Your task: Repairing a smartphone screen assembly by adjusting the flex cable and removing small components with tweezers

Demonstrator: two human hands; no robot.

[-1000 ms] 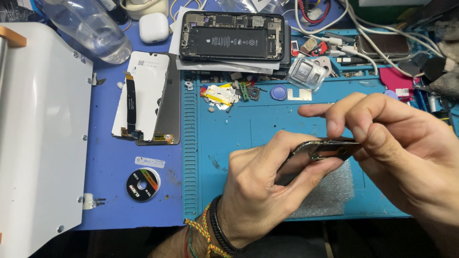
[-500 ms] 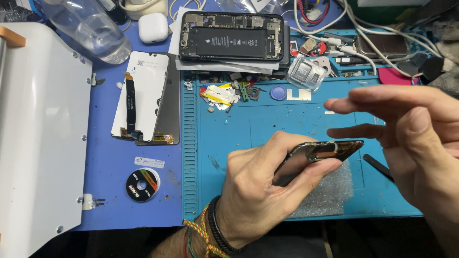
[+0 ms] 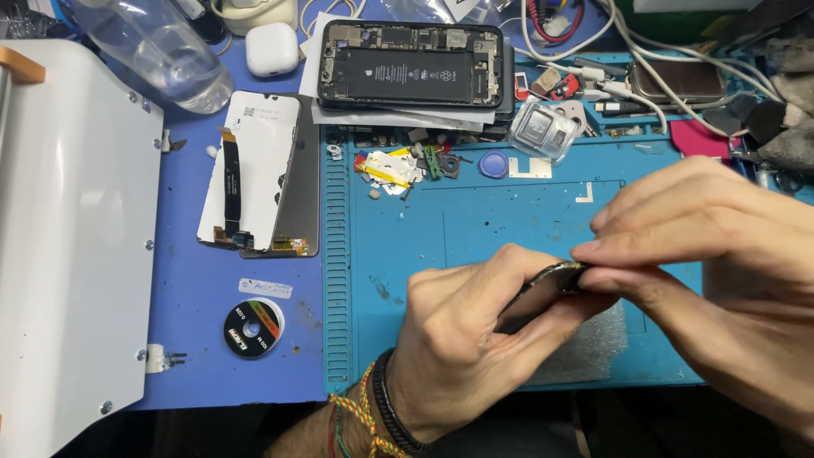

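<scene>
My left hand [image 3: 475, 331] grips a dark phone body [image 3: 543, 293] tilted on edge above the blue work mat [image 3: 475, 220]. Most of the phone is hidden behind my fingers. My right hand [image 3: 721, 263] comes in from the right, its fingertips pinched together on the phone's upper end. I cannot tell whether something small sits between those fingertips. Bracelets circle my left wrist.
An opened phone with its battery showing [image 3: 411, 64] lies at the back on paper. A detached screen panel [image 3: 254, 174] lies left of the mat, a small tape roll [image 3: 253, 327] below it. A white machine [image 3: 68, 246] fills the left. Small parts [image 3: 398, 165], cables and a clear bottle [image 3: 161, 55] crowd the back.
My right hand lifted its fingers off the phone half a second ago, then came back down and left; its fingertips now pinch the phone's upper end. My left hand has kept its grip.
</scene>
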